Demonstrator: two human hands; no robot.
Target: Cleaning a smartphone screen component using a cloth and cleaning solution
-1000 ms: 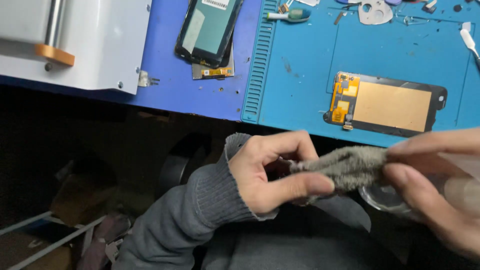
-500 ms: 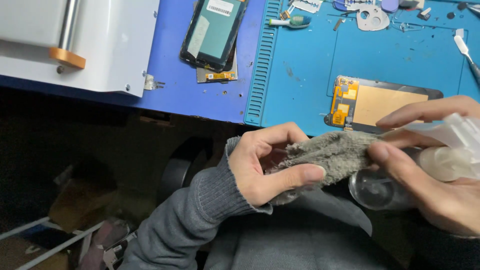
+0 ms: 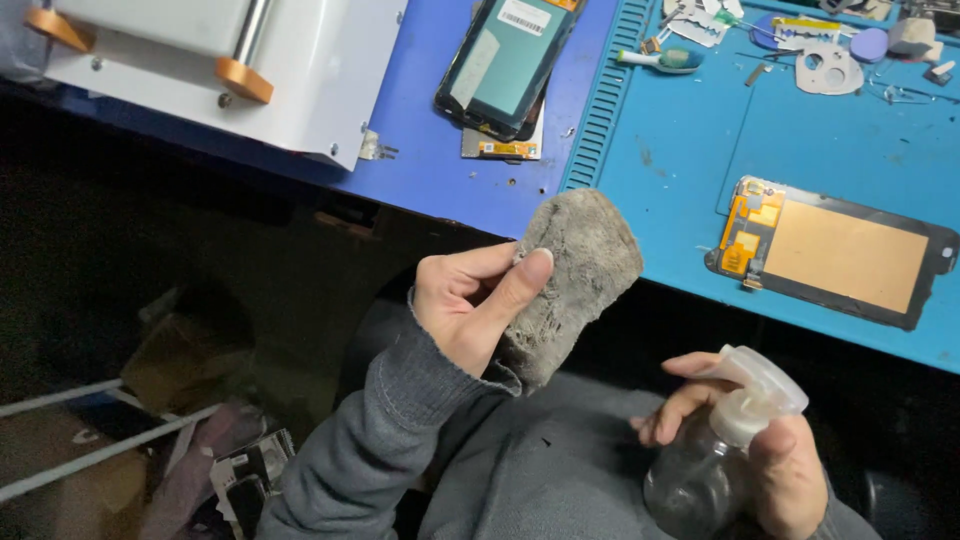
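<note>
My left hand (image 3: 466,305) grips a worn grey cloth (image 3: 580,270), held upright over my lap just below the bench's edge. Lower right, my right hand (image 3: 760,450) holds a clear plastic spray bottle (image 3: 715,460) with a white trigger head, a little below and to the right of the cloth and apart from it. On the blue mat (image 3: 680,170) lies a phone display panel (image 3: 835,250), back side up, with a tan sheet and orange flex parts at its left end.
A second phone screen (image 3: 505,65) lies on the darker blue mat, glass dark. A white machine with orange knobs (image 3: 225,65) stands at the top left. Small tools and parts (image 3: 820,50) are scattered along the far edge. Clutter sits on the floor at the lower left.
My hands have come apart. The left one has raised the cloth upright near the bench's edge, and the right one has drawn the spray bottle down and away from the cloth.
</note>
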